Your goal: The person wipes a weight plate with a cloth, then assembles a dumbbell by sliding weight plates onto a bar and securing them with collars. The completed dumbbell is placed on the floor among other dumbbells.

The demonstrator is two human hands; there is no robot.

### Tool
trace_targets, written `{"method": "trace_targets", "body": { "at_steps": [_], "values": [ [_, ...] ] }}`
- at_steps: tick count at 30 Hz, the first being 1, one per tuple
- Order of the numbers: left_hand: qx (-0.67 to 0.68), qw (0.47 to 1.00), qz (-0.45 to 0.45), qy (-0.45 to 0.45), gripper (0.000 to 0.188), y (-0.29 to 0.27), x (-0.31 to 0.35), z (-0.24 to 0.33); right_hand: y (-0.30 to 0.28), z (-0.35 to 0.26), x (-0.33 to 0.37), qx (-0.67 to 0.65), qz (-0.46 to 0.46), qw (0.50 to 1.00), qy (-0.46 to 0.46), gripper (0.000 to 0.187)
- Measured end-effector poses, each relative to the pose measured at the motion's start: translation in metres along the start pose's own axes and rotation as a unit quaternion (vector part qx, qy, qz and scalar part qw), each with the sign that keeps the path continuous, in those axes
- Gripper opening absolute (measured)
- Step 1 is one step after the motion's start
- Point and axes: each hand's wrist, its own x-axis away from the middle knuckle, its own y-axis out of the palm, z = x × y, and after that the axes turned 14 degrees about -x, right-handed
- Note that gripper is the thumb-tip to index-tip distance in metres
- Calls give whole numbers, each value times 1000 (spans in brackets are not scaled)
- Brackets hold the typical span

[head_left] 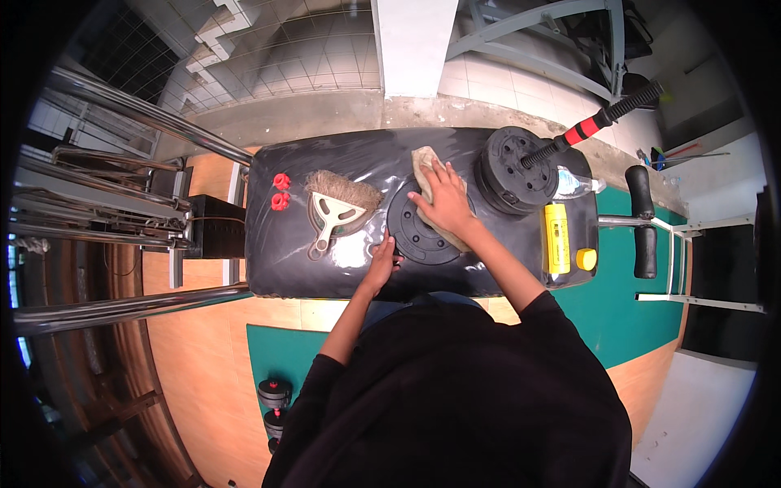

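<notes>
A round black weight plate (419,246) lies flat on the black padded bench in front of me. My right hand (444,202) is spread over a beige cloth (422,159) and presses it onto the plate's upper right part. The cloth sticks out beyond my fingertips and under my wrist. At the plate's lower left rim, my left hand (379,265) grips the edge, its fingers partly hidden. Left of the plate is a brush with brown bristles (346,189), beside a cream scraper-shaped dustpan (336,215). Two red star-shaped collar nuts (281,190) sit further left.
On the bench's right, stacked black plates (521,171) carry a tilted bar with a red grip (587,128). Near them are a clear plastic bottle (574,183), a yellow bottle (557,238) and a yellow cap (586,259). Chrome rails (154,114) flank the bench's left end. Dumbbells (275,394) stand on a green mat.
</notes>
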Motion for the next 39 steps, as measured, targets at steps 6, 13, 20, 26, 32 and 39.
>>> {"method": "trace_targets", "body": {
  "at_steps": [6, 13, 20, 26, 32, 39],
  "values": [
    [-47, 996, 71, -7, 64, 11, 0, -4, 39, 17, 20, 124, -81, 987, -63, 58],
    [-41, 992, 121, 2, 55, 16, -5, -9, 9, 27, 76, 59, -140, 983, -107, 48],
    [-69, 994, 81, 20, 63, 7, -7, -12, -37, 39, 108, -136, -154, 978, -22, 35],
    [-49, 996, 70, 16, 64, 6, -6, -10, -69, 0, 38, -157, 58, 985, 31, 37],
    [-40, 998, 52, 10, 64, 3, -7, -9, 40, -14, 16, 116, -18, 993, 3, 64],
    [-24, 997, 67, -10, 60, 3, -2, -2, 25, 20, 11, 45, -111, 993, 3, 53]
  ]
}}
